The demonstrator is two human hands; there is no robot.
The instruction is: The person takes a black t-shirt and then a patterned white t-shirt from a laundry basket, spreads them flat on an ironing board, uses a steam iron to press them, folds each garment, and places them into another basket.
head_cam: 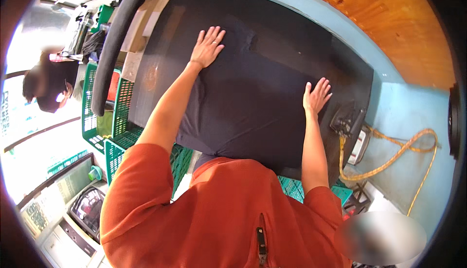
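Note:
A dark fabric garment [251, 111] lies spread over a table with a black cover [284, 23]. Its near part hangs over the front edge by my body, and faint creases run across it there. My left hand [209, 47] rests palm down near the garment's upper left, fingers spread, a ring on one finger. Farther right, my right hand [317, 94] presses flat by the garment's right edge, its fingers apart. Neither hand grips anything. Just right of my right hand sits a clothes iron [343, 118], with a yellow-wrapped cord [386, 169] looping off the table.
A long dark padded board [118, 49] stands along the left side. Green plastic baskets [124, 104] are below it, more under the table. A person in dark clothes [54, 82] is at far left. A top-loading washing machine [87, 209] stands lower left; a blue wall [401, 104] bounds the right.

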